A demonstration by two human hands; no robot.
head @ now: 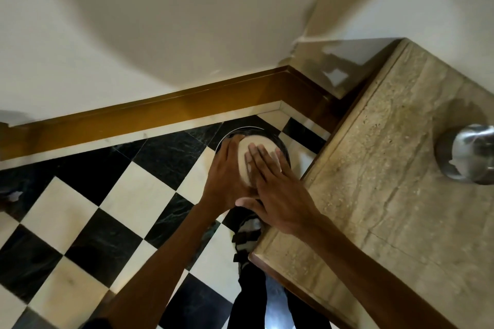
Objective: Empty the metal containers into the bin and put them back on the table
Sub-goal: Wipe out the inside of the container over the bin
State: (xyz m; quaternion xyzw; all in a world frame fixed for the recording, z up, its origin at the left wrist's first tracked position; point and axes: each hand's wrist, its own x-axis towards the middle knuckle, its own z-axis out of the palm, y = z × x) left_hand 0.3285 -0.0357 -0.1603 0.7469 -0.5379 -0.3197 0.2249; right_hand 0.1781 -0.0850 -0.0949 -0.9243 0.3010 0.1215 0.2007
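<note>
A metal container [257, 143] is turned upside down, and its pale round base faces me. It hangs just above a black round bin [284, 147] with a shiny rim that stands on the floor by the table's corner. My left hand [227, 176] grips the container's left side. My right hand [278, 195] lies flat on the base with its fingers spread. What is inside the container is hidden. A second metal container [470, 155], with something white in it, stands on the stone table [387, 195] at the right edge.
The floor is black and white checkered tile [112, 195]. A brown skirting board [160, 112] runs along the white wall behind the bin. My sandalled foot [247, 238] stands beside the table's near corner.
</note>
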